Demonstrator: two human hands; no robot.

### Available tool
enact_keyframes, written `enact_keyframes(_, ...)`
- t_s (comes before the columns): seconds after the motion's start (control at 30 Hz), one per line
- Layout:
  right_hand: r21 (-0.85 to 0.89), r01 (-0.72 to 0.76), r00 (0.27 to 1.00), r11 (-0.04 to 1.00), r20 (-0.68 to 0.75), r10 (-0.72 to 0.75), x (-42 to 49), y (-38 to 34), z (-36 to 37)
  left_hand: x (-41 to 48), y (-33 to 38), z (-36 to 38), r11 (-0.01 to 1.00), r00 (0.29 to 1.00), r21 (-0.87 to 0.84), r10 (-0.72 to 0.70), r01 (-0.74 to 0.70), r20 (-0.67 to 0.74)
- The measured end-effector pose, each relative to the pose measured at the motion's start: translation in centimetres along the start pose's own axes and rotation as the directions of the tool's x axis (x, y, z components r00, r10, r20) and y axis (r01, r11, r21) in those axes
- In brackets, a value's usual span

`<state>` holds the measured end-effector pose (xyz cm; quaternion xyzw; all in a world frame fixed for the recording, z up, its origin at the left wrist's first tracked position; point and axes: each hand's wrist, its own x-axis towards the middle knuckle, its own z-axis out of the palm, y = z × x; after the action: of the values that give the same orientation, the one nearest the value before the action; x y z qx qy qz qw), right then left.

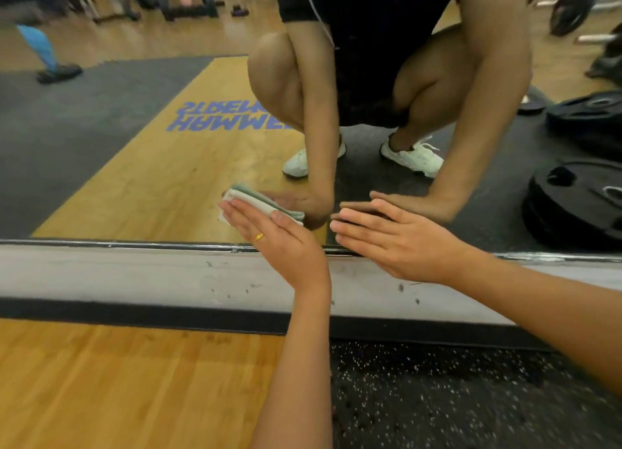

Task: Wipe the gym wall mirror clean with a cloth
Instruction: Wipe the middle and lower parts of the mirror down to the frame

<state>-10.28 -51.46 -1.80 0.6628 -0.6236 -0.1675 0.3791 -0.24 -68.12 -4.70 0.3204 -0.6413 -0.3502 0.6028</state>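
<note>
Crouched view at the foot of a gym wall mirror (101, 152). Far left, the glass reflects a blurred leg in a blue legging (40, 49) and grey matting. Further right it shows a wooden lifting platform with reversed blue lettering (229, 116). Below the glass run a metal trim (134, 244), a scuffed white wall strip (101, 273) and a black baseboard (101, 310). The wooden floor (134, 381) lies at the lower left.

Centre: the folded cloth (249, 201) – pale with greenish layers – lies flat against the mirror, just above the trim. The left hand (279, 243), wearing a gold ring (259, 237), presses it to the glass with fingers straight and close together. The thumb appears to rest along the cloth's right edge. This hand covers the cloth's lower part; its reflection meets it from behind.

Just right of centre, the right hand (397, 243) holds nothing: fingers extended and together, fingertips against the glass, touching their own reflection. Near but apart from the left hand.

Right: speckled black rubber flooring (471, 398) below – and, reflected in the mirror, stacked black weight plates (579, 206).
</note>
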Motion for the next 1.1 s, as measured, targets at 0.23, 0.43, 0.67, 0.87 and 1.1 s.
enact_keyframes(0.23, -0.081, -0.048, 0.995, 0.996, -0.087, 0.041, 0.2, -0.4, 0.7, 3.9, -0.7, -0.2, 0.997, 0.996, -0.055, 0.057, -0.061, -0.07)
enact_keyframes(0.43, -0.108, -0.098, 0.989, 0.989, -0.12, 0.085, 0.6, -0.8, 0.7, -2.1, -2.2, -0.5, 0.999, 0.995, 0.002, 0.037, -0.038, 0.096)
enact_keyframes(0.67, -0.114, -0.094, 0.993, 0.989, -0.086, 0.084, -0.2, -0.9, 0.4, 0.0, -1.1, 0.4, 0.999, 1.0, -0.048, 0.007, -0.005, 0.024)
enact_keyframes(0.87, -0.117, -0.096, 0.99, 0.989, -0.113, 0.082, 0.0, -1.1, 0.9, 3.2, -1.2, 0.4, 0.997, 0.994, -0.026, 0.075, -0.078, -0.077)
enact_keyframes(1.1, -0.101, -0.098, 0.979, 0.99, -0.188, 0.077, -0.3, -0.8, 1.2, -1.2, -3.3, 0.6, 0.995, 0.995, -0.031, -0.098, 0.097, -0.014)
